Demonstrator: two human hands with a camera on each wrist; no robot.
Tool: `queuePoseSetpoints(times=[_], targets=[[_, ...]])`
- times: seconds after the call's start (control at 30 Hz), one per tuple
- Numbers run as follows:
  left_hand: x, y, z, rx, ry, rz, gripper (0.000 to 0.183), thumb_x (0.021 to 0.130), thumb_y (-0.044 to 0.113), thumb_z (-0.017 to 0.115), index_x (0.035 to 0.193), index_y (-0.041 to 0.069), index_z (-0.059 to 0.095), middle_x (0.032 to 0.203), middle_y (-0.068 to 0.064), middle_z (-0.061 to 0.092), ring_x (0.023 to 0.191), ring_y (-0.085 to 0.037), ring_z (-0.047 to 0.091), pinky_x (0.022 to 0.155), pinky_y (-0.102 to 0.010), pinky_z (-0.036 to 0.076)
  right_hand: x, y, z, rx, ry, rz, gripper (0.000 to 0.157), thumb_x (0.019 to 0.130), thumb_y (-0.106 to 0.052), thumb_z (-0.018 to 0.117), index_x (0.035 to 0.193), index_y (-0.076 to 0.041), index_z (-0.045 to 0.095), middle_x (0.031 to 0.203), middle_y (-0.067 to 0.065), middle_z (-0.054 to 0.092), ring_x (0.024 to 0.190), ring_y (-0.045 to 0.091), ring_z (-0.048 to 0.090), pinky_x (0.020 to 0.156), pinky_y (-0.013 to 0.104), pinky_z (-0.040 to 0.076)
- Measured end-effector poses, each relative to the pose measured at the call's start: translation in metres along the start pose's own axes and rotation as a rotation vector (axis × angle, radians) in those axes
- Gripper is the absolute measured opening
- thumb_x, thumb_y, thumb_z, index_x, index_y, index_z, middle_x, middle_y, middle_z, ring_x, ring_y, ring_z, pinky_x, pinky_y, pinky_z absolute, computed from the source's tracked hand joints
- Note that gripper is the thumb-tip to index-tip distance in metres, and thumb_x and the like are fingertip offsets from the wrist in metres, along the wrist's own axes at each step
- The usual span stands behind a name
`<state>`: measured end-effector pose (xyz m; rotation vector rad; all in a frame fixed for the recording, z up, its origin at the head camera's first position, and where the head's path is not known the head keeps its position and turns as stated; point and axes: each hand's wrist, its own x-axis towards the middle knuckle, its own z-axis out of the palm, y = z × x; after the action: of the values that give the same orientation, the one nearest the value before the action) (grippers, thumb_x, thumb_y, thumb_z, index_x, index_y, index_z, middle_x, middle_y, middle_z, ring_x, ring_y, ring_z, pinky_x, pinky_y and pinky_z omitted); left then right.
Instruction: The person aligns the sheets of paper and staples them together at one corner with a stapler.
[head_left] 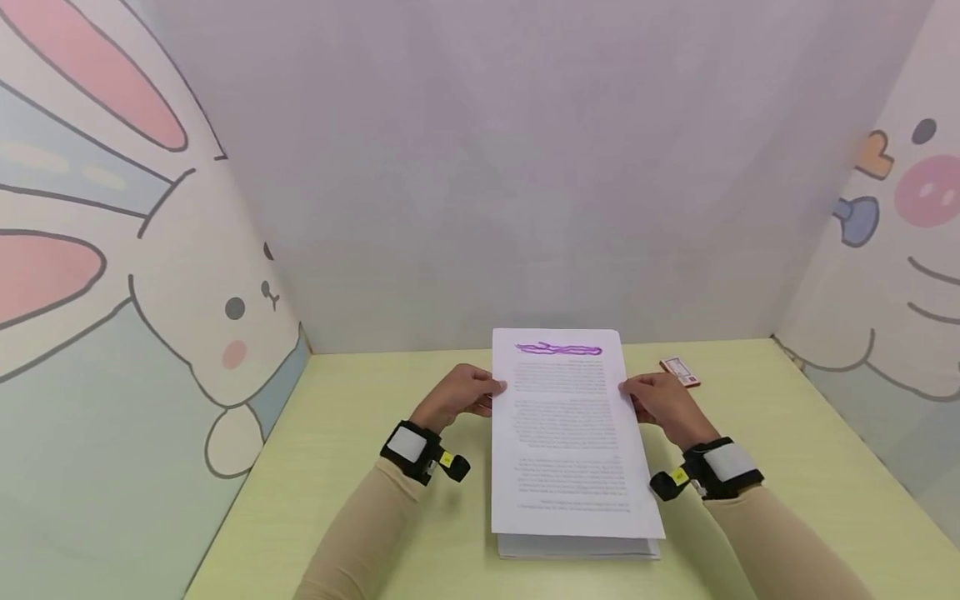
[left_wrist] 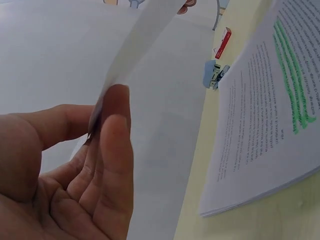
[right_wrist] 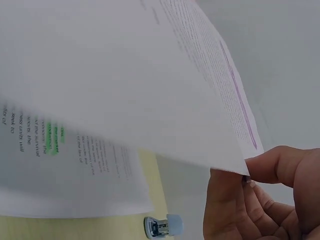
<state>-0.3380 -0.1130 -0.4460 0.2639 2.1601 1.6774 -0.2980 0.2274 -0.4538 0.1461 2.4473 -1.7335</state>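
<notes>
A printed sheet of paper (head_left: 562, 433) with purple scribble lines near its far edge is held up by both hands. My left hand (head_left: 459, 392) pinches its left edge between thumb and fingers. On the opposite edge, my right hand (head_left: 663, 406) pinches it the same way. Below the raised sheet lies a stack of printed paper (head_left: 577, 548), mostly covered in the head view. Green highlighter marks show on the stack's top page (left_wrist: 260, 125) in the left wrist view.
A small red and white box (head_left: 681, 372) lies on the pale yellow table (head_left: 360, 375) beyond my right hand. A blue and grey stapler (right_wrist: 162, 226) sits past the stack, hidden in the head view. Walls with cartoon animals (head_left: 217, 333) stand at both sides.
</notes>
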Motion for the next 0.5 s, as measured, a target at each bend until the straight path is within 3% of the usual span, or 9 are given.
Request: queuePoseSetpoints(times=[0.2,0.5], targets=[[0.006,-0.019,0.008,0.008,-0.007,-0.013,0.02,0.097,0.017,0.07,0.101,-0.003,0.074,0.083,-0.01,0.072,0.066,-0.015,0.065,0.062,-0.026,0.058,0.002,0.017,0.003,-0.007,0.006,0.046,0.037,0.103,-0.016,0.056,0.125,0.014,0.059,0.097,0.013,0.067,0.073,0.017,0.064,0.066,0.028,0.056],[0.011,-0.04,0.02,0.018,-0.006,-0.054,0.02,0.098,0.015,0.07,0.102,-0.005,0.074,0.082,-0.012,0.073,0.062,-0.014,0.065,0.059,-0.025,0.058,0.004,0.035,0.009,-0.072,0.017,0.084,0.037,0.103,-0.017,0.054,0.124,0.013,0.062,0.103,0.019,0.068,0.075,0.02,0.065,0.068,0.03,0.057]])
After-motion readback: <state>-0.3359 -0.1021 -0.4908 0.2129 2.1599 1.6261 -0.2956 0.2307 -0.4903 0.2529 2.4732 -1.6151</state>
